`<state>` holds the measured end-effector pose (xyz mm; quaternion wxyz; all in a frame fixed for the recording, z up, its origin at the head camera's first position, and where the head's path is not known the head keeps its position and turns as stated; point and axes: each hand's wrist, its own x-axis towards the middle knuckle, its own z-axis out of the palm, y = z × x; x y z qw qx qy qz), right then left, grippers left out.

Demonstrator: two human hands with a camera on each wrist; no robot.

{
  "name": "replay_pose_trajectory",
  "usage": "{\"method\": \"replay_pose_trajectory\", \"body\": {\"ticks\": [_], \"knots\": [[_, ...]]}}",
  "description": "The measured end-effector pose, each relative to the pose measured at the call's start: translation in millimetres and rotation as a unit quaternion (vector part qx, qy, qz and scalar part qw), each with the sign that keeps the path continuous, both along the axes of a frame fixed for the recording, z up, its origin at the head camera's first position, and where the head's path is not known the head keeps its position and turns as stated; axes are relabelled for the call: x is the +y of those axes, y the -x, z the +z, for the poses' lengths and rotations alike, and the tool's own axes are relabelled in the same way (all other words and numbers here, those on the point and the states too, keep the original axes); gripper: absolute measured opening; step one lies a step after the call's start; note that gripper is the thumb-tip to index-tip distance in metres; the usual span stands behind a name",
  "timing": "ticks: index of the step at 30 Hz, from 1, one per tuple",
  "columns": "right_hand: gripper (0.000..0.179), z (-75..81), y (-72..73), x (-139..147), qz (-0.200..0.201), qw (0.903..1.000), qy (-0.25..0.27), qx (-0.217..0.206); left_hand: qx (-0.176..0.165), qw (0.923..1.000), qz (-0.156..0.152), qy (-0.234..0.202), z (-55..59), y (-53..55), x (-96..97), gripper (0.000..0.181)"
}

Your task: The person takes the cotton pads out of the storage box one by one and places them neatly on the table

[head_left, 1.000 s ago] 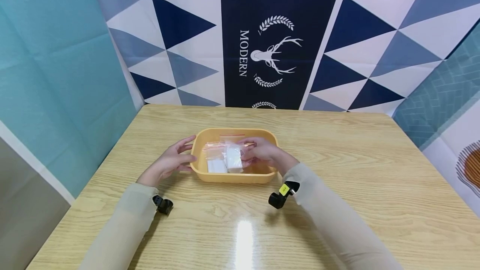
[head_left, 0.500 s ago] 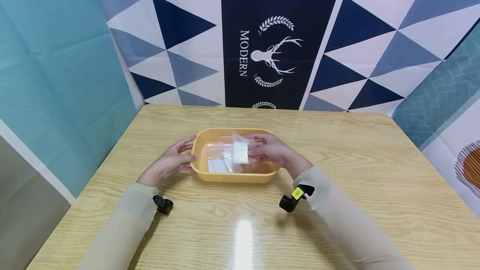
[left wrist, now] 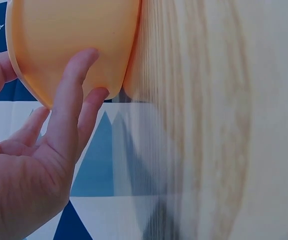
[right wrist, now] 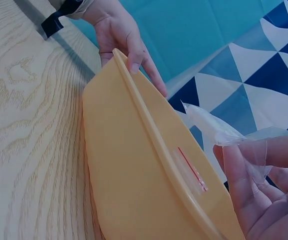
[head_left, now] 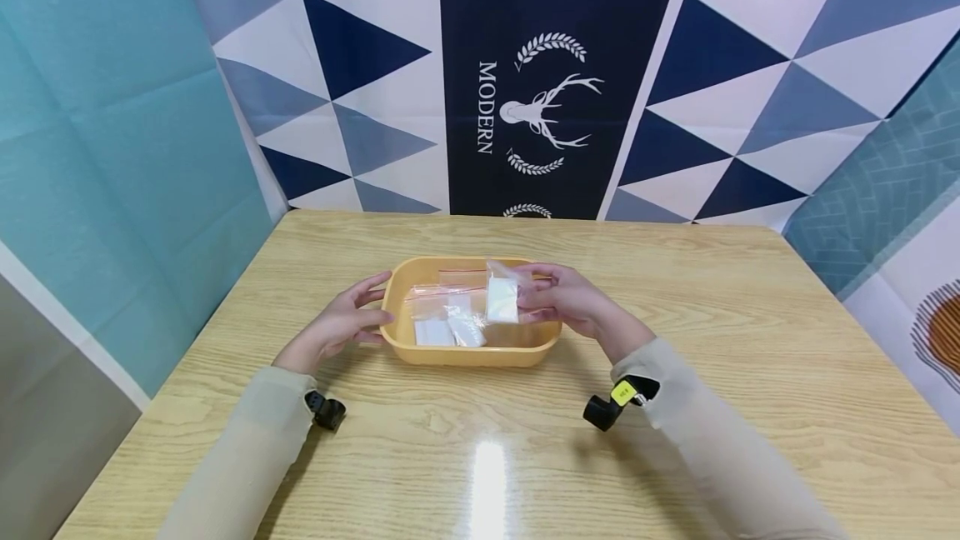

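My right hand [head_left: 558,298] pinches a small clear zip-lock bag [head_left: 502,300] with a flat white piece inside, lifted above the right part of a yellow-orange plastic basin [head_left: 465,357]. In the right wrist view this bag [right wrist: 213,125] sits between thumb and fingers, above the basin's rim. My left hand [head_left: 341,325] rests at the basin's left end, its fingers spread and touching the rim and outer wall, as the left wrist view also shows. More zip-lock bags [head_left: 435,330] with white contents and red seal lines lie in the basin.
The basin stands on a wood-grain table [head_left: 420,440], which reaches out on both sides of it. Behind the table hangs a patterned cloth [head_left: 375,107] with triangles and a deer print. A light blue cloth [head_left: 112,123] hangs at the left.
My right hand has lifted the zip-lock bag off the other bags and drawn it to the right. The left hand and the basin stay where they were.
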<state>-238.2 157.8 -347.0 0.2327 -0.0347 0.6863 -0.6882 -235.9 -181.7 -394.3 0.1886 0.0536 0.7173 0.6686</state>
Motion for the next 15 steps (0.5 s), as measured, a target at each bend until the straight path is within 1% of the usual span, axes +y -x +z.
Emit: {"method": "replay_pose_trajectory", "body": {"ticks": [9,15], "knots": [[0.06,3.6,-5.9,16.1,-0.013,0.9999,0.004,0.009,0.001,1.0,0.005,0.0,-0.4,-0.1,0.1,0.078],[0.063,3.6,-9.4,28.7,-0.022,0.9997,-0.001,0.014,0.0,1.0,0.0,0.0,0.5,0.1,-0.3,0.077]]}}
